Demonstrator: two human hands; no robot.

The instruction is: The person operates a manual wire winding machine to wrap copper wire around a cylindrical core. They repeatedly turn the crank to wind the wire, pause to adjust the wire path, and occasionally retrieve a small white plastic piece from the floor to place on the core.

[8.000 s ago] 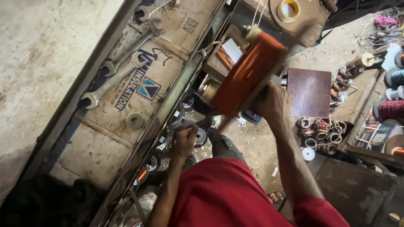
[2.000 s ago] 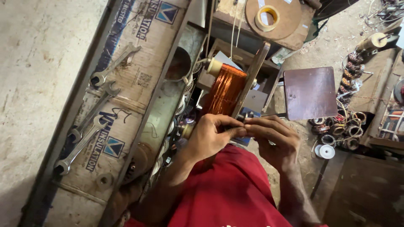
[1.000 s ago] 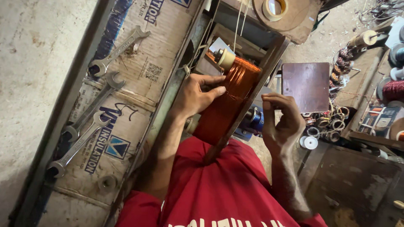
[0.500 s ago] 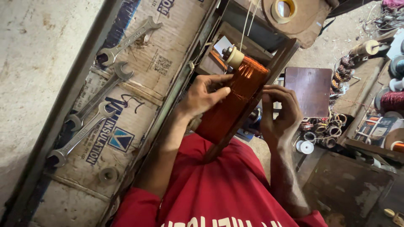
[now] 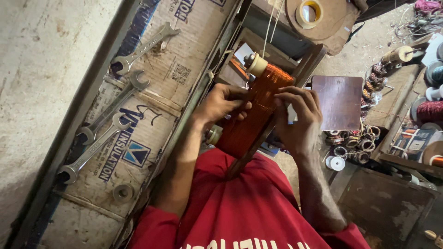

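A long coil of orange copper wire [image 5: 249, 122] is wound on a wooden former [image 5: 307, 64] with a cream spool end [image 5: 256, 63] at its far tip. It stands tilted over my lap. My left hand [image 5: 221, 103] grips the coil's left side with fingers curled onto the wire. From the other side, my right hand [image 5: 297, 117] clasps it, fingertips pressed on the windings near the top. Two thin strands [image 5: 270, 27] run from the spool end up out of view.
Three wrenches [image 5: 115, 103] lie on a printed cardboard sheet [image 5: 152, 138] at left. A tape roll [image 5: 309, 13] sits on a cardboard disc above. At right are a brown board [image 5: 339, 101], several small wire rings [image 5: 353, 143] and thread spools [image 5: 431, 110].
Eight seconds ago my right hand alone held the coil up. Both hands then came onto it, and in the last half second my right hand slid inward onto the windings.
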